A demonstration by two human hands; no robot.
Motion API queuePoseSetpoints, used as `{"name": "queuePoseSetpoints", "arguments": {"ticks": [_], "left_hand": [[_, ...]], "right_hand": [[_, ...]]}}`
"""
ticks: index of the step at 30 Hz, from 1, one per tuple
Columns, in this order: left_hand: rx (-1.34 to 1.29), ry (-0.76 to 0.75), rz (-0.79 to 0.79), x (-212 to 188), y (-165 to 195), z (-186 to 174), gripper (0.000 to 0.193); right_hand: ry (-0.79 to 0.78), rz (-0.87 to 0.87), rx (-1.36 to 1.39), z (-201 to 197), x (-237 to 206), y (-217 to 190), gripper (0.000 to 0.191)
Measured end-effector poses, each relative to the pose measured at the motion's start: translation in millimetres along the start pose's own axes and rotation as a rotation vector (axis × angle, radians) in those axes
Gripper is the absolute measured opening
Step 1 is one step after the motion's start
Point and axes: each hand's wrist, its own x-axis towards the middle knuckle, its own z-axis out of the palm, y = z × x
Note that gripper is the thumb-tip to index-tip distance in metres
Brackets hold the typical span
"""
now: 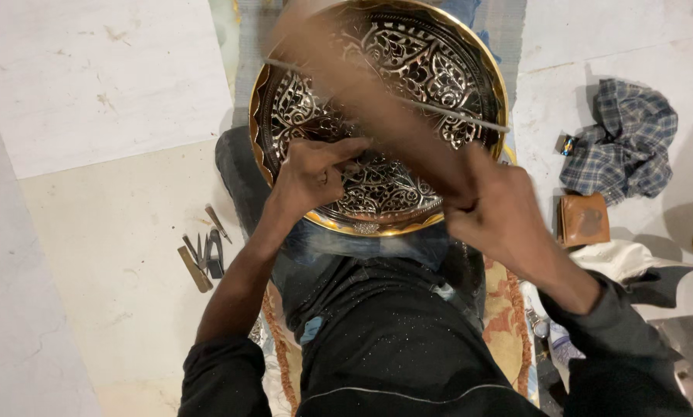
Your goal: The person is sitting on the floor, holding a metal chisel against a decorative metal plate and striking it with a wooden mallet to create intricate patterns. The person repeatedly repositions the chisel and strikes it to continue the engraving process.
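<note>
1. Engraved brass plate (408, 85) is sitting tilted on the person's lap, its lower rim resting against the legs — a large round dish with a polished golden rim and a scalloped inner border.
2. Across the plate's face, dark cut-away ground is setting off bright silvery leaf and vine patterns, with big teardrop leaves ringing the centre.
3. On the plate's lower left, the left hand (313, 174) is pressing down with fingers curled together, pinching what looks like a small tool against the engraved surface; the tool itself is too hidden to name.
4. At the plate's lower right rim, the right hand (501, 216) is gripping a handle of a long wooden hammer-like tool (362, 85), which is blurring in a streak across the plate's face — its head cannot be made out.
5. Left of the plate, on the pale floor, a cluster of small chisels (204, 251) is lying loose.
6. Right of the plate, a crumpled checked cloth (620, 139) is lying on the floor, with a brown leather wallet (583, 218) just below it.
</note>
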Motion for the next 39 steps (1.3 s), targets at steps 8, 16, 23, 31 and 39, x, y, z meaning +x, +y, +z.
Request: {"name": "queuePoseSetpoints", "arguments": {"ticks": [8, 16, 23, 31, 39], "left_hand": [[0.032, -0.004, -0.01, 7, 15, -7, 0.061], [0.073, -0.014, -0.017, 10, 14, -7, 0.048], [0.047, 0.01, -0.026, 11, 24, -11, 0.053], [0.023, -0.021, -0.027, 10, 16, -9, 0.06], [0.103, -0.007, 0.01, 10, 12, -10, 0.059]], "right_hand": [[0.022, 0.021, 0.018, 6, -2, 7, 0.031], [-0.062, 0.045, -0.15, -6, 3, -13, 0.041], [0.148, 0.051, 0.127, 12, -9, 5, 0.036], [0.288, 0.001, 0.364, 12, 0, -5, 0.037], [0.085, 0.068, 0.082, 17, -7, 7, 0.039]]}}
